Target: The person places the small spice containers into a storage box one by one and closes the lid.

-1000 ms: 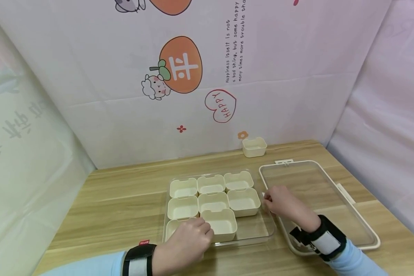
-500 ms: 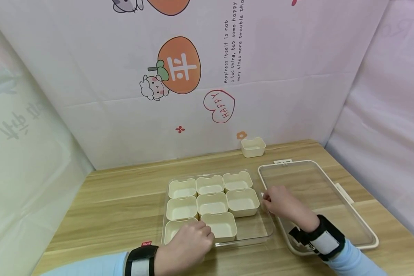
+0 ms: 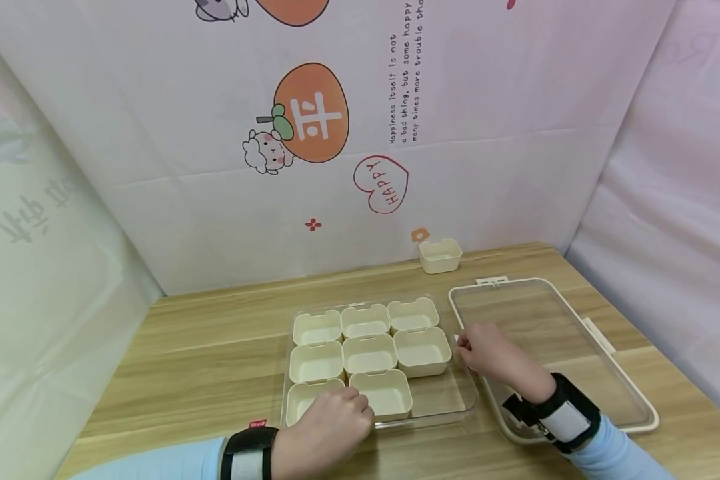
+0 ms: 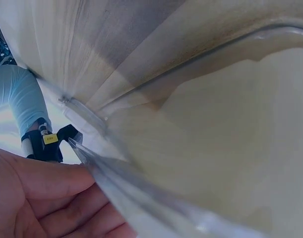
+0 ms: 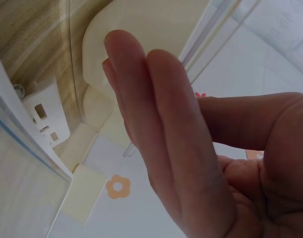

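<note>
The clear tray (image 3: 456, 402) holds several small cream boxes (image 3: 370, 353) in rows, with a bare space in its front right corner. At the tray's front edge is my left hand (image 3: 327, 427). In the left wrist view, my left thumb (image 4: 67, 179) and fingers pinch the clear rim. My right hand (image 3: 492, 350) is at the tray's right side. The right wrist view shows its fingers (image 5: 178, 124) long and close together, thumb opposite, with the tray's wall passing between. The front middle box (image 3: 381, 395) sits just beyond my left hand.
A cream-framed clear lid (image 3: 567, 333) lies to the right, partly beneath my right forearm. One more cream box (image 3: 441, 257) stands at the back edge of the wooden table (image 3: 210, 353). Printed cloth (image 3: 246, 220) rises behind and on both sides.
The front middle box's back rim is a little lower than one second ago. My left hand has shifted very slightly; the right hand keeps its place at the tray.
</note>
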Motion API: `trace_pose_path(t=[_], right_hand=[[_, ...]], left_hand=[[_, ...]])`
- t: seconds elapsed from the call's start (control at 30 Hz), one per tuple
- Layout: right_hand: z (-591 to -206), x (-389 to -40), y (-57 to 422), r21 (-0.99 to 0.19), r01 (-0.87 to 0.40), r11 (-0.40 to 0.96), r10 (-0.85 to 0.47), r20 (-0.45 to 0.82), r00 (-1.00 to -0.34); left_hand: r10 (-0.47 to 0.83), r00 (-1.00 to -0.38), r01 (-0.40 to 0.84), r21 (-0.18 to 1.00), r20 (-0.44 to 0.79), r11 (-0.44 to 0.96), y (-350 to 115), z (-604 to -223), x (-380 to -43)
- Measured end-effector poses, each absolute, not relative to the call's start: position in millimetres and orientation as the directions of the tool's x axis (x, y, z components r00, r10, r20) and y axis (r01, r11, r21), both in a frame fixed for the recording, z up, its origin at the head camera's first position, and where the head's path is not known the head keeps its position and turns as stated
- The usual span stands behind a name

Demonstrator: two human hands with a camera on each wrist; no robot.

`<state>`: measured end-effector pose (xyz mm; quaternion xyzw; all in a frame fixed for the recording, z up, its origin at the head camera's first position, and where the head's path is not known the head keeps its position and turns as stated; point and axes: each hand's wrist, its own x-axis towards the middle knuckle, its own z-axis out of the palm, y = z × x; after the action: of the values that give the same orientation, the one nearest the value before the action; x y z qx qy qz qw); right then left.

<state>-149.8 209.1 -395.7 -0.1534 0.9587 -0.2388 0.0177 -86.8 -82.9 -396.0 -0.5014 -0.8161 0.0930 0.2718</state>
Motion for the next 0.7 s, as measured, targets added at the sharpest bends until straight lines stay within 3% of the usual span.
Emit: trace_pose_path(t=[0.7], right_hand=[[-393.2,-150.0,208.2,-0.462,-0.283,0.841,-0.301,0.035,-0.953]], left_hand=[[0.877,-0.327,0.740,-0.481,0.353,0.469,-88.7,-403.7,-85.7]])
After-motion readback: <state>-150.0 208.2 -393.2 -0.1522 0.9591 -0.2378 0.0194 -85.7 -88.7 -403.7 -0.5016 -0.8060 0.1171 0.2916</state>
